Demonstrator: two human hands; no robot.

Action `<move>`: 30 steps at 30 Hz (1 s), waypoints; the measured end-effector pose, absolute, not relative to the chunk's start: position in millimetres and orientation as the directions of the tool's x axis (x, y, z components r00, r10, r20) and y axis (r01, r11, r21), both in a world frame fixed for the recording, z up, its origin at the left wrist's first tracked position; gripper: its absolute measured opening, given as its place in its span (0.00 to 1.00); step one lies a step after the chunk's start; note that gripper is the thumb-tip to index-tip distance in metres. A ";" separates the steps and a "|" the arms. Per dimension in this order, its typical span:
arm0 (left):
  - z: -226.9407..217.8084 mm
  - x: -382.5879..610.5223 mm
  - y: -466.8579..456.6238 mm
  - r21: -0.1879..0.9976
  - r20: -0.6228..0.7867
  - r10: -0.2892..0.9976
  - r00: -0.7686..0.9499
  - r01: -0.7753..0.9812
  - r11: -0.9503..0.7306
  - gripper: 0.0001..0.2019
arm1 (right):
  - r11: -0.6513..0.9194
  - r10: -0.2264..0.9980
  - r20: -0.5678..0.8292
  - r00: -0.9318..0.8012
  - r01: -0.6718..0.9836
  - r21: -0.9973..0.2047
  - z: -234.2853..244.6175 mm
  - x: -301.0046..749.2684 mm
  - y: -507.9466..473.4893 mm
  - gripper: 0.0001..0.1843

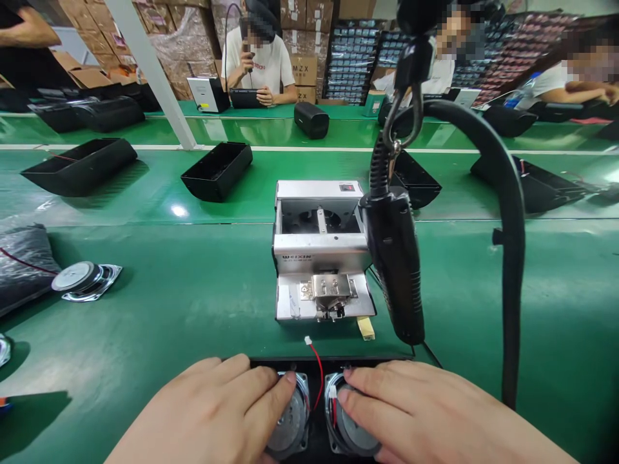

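My left hand [220,406] lies flat with its fingers stretched over the left speaker driver [290,425]. My right hand [416,412] lies the same way over the right speaker driver [351,428]. Both drivers sit side by side in a black panel [319,444] at the near table edge. A red wire with a white plug [315,361] rises between them. Just beyond stands a grey screw feeder machine [322,251]. A black electric screwdriver [394,264] hangs over its right side from a hook and thick black cable [507,245].
A loose speaker driver [87,280] and a dark bag [22,264] lie at the left. Black speaker housings [217,169] ride the green conveyor belt [145,193] beyond. Other people work at the far side, before stacked cartons.
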State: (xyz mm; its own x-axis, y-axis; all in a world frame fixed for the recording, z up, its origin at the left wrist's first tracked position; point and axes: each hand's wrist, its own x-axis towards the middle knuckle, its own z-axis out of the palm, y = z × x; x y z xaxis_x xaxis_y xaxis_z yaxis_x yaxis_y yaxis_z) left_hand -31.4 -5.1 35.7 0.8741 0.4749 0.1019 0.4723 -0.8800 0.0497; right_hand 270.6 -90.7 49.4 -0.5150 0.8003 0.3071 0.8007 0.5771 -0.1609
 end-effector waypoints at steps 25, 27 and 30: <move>72.2 -14.2 -1.2 0.164 -0.153 0.520 0.840 0.541 -0.825 0.28 | 0.524 0.839 0.322 -0.438 0.810 -0.264 56.5 267.8 -92.3 0.27; 70.9 -15.2 -1.7 0.139 -0.145 0.511 0.847 0.529 -0.837 0.28 | 0.517 0.844 0.299 -0.445 0.824 -0.233 57.2 267.2 -93.7 0.17; 70.7 -16.5 -1.8 0.140 -0.136 0.508 0.851 0.524 -0.840 0.28 | 0.523 0.843 0.234 -0.484 0.839 -0.149 60.2 263.7 -92.0 0.12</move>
